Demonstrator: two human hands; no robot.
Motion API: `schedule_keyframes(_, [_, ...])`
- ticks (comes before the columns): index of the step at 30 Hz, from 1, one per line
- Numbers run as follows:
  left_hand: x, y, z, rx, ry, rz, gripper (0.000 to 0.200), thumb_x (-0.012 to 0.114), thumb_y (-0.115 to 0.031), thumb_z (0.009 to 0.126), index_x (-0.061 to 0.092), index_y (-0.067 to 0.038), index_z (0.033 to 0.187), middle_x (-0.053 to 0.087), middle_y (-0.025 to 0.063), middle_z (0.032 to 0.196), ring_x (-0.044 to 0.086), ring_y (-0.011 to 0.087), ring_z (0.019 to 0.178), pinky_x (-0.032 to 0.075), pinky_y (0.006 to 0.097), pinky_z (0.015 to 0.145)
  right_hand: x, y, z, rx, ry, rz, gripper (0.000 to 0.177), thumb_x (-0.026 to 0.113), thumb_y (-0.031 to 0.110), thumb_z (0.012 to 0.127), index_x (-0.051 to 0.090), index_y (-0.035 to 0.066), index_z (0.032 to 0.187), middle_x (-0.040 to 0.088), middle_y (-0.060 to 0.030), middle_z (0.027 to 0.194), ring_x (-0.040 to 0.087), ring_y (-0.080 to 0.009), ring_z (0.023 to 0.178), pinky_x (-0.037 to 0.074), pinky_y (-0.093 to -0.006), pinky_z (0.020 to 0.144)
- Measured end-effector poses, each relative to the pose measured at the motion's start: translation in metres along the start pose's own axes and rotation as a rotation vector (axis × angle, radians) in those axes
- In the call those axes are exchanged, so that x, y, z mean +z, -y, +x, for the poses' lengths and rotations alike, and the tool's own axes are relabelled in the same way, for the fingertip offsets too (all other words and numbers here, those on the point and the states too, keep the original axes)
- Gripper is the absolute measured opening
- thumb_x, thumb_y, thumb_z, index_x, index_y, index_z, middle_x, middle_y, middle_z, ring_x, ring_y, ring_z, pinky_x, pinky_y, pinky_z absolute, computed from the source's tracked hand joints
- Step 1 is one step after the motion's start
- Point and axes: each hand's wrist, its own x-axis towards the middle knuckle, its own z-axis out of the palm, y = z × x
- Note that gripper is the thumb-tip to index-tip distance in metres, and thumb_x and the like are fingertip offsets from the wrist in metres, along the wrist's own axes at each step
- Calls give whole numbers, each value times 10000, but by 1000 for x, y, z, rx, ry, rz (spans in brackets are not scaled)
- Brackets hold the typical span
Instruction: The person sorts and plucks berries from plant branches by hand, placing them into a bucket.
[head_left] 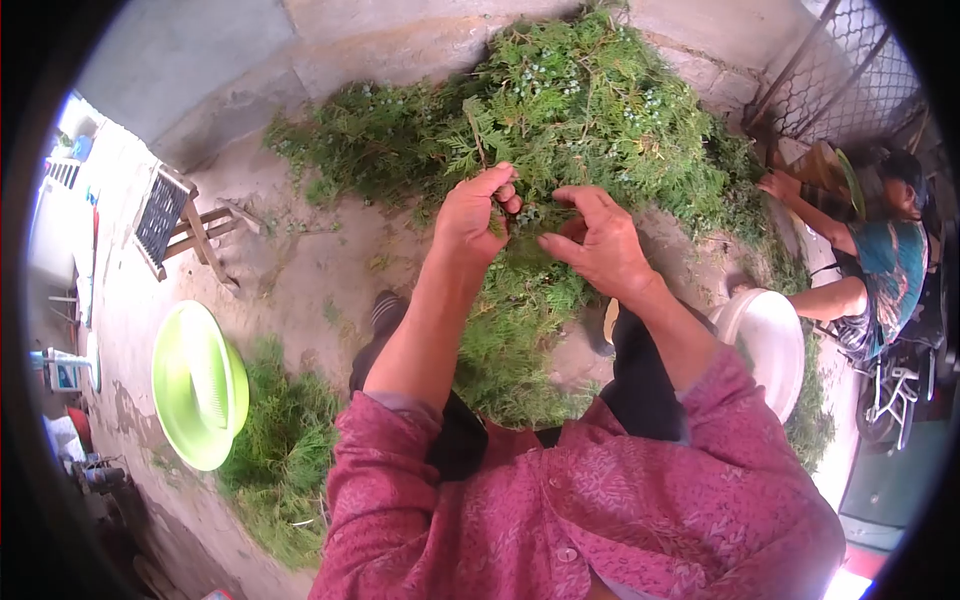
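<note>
Leafy sprig [520,285] between both hands, left hand [472,215] pinching it, right hand [597,245] gripping it, branch pile [600,110] behind

A lime-green basin [195,385] lies on the concrete [300,270] well below and left of the left hand [472,215], with a slatted wooden stool [170,225] farther left. Right of the right hand [600,245], a white basin [770,340] sits beside a crouching co-worker [885,270], with a wire fence [850,70] above.

One head cam, fisheye; looks fwd & down, v. close in; branch pile [590,100] ahead.
</note>
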Motion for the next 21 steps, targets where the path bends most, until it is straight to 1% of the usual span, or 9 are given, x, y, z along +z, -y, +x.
schedule_keyframes(3, [1,2,1,23,-28,-5,123,599,-198,807,572,-78,794,469,-23,604,455,121,580,303,275,552,11,1,7,39,1,31,470,745,221,660,527,40,1034,553,-131,913,601,-172,633,492,-283,582])
schedule_keyframes(5, [0,7,2,28,-36,-17,124,601,-190,805,573,-69,792,473,-16,608,458,126,583,313,276,553,15,3,8,73,-5,38,472,749,227,654,527,50,1032,554,-127,916,601,-179,653,489,-291,593])
schedule_keyframes(7, [3,10,3,47,-8,85,122,573,-218,835,531,-105,847,467,-39,647,458,107,623,328,252,566,18,2,9,105,-22,43,475,753,232,649,527,60,1029,554,-123,919,601,-186,673,487,-300,605])
schedule_keyframes(9, [4,14,5,54,-9,89,127,571,-222,837,531,-102,852,470,-35,653,459,110,626,329,254,569,20,-4,8,-9,-98,-90,498,767,241,630,524,66,1028,557,-116,893,585,-203,712,479,-307,638])
schedule_keyframes(10, [4,16,5,67,-11,85,132,570,-225,839,531,-100,857,473,-31,660,460,113,630,330,256,571,19,-6,8,-3,-102,-89,498,767,241,630,524,66,1028,557,-116,893,585,-203,712,479,-307,638])
schedule_keyframes(14, [7,19,8,81,-59,99,137,564,-220,847,530,-87,863,476,-24,663,462,118,632,343,257,570,12,-8,7,75,-22,62,498,758,267,638,521,65,1027,565,-130,883,581,-250,748,473,-335,667])
schedule_keyframes(16, [6,23,13,96,-69,22,167,609,-209,811,573,-46,817,489,-1,630,469,132,609,330,281,570,12,-9,5,127,10,138,495,752,275,644,519,63,1026,567,-138,887,583,-266,742,473,-344,665])
schedule_keyframes(19, [7,26,15,73,-59,79,162,607,-220,812,575,-64,836,500,-12,643,474,123,627,321,285,569,13,-15,7,60,-49,74,474,743,268,650,523,59,1015,570,-138,867,582,-264,718,470,-343,656])
schedule_keyframes(21, [6,29,18,56,-36,52,162,607,-229,813,577,-74,845,512,-14,659,477,121,636,322,285,573,16,-23,8,-11,-107,4,397,733,151,656,555,31,990,598,-75,847,567,-155,705,467,-272,660])
